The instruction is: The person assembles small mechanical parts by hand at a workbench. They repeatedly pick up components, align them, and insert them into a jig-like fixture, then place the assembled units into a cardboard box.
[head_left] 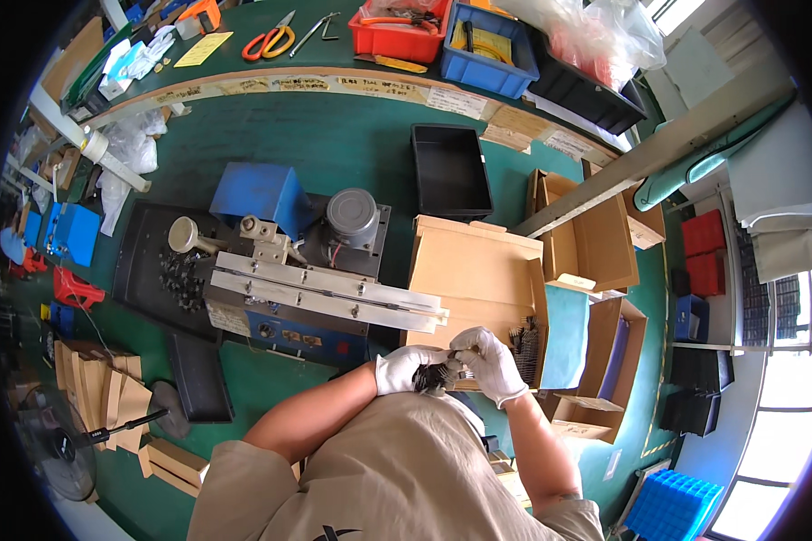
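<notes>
Both my hands wear white gloves and meet close to my body, just below the end of the machine's long metal rail (pixel 334 293). My left hand (pixel 399 370) is closed around a bunch of small dark, thin parts (pixel 431 379) that stick out past its fingers. Bent and pinched together, the fingers of my right hand (pixel 494 365) touch the near side of this bunch; what exactly they grip is too small to make out. Similar dark parts (pixel 524 347) stand in rows inside the right edge of an open cardboard box (pixel 478 252).
A black tray (pixel 131 279) with loose dark pieces lies left of the machine, below its blue housing (pixel 257 194). Behind the box stands a black bin (pixel 451 171). More cardboard boxes (pixel 586 234) are at the right. Scissors (pixel 269 43) and coloured bins sit on the back shelf.
</notes>
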A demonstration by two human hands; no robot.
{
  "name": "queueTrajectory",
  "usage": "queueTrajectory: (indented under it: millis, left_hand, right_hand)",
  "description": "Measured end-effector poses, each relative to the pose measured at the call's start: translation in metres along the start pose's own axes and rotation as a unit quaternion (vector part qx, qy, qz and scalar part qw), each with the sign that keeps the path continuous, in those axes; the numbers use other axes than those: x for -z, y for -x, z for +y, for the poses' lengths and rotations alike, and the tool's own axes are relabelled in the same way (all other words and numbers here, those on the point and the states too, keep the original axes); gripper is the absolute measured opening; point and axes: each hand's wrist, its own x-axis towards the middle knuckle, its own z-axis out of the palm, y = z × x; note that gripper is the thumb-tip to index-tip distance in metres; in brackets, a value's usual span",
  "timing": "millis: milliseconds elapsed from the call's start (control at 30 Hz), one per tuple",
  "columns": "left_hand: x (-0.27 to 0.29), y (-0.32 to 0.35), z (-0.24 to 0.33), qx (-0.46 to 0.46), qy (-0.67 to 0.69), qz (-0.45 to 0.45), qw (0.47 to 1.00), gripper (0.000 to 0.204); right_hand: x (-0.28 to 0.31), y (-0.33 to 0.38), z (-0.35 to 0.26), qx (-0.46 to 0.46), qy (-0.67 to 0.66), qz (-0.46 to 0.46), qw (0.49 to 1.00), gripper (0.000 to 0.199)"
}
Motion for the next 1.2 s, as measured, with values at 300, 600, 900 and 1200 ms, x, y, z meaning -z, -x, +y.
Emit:
queueTrajectory:
  millis: [300,600,900,1200]
  left_hand:
    - [-0.006,0.002,0.0,-0.03,-0.076,0.053,0.995,0.029]
    - [-0.007,0.006,0.002,-0.02,-0.099,0.049,0.994,0.033]
    - [0.004,0.007,0.004,0.002,0.024,0.067,0.997,0.043]
    - [0.008,0.015,0.007,-0.037,0.006,0.029,0.999,0.055]
  right_hand:
    - [-0.004,0.002,-0.015,-0.035,0.256,0.062,0.964,0.022]
    - [-0.009,-0.01,-0.033,-0.048,0.256,0.1,0.96,0.02]
    - [-0.015,-0.035,-0.039,0.282,0.343,0.115,0.889,0.026]
    - [-0.029,-0.045,-0.04,0.36,0.377,0.114,0.845,0.039]
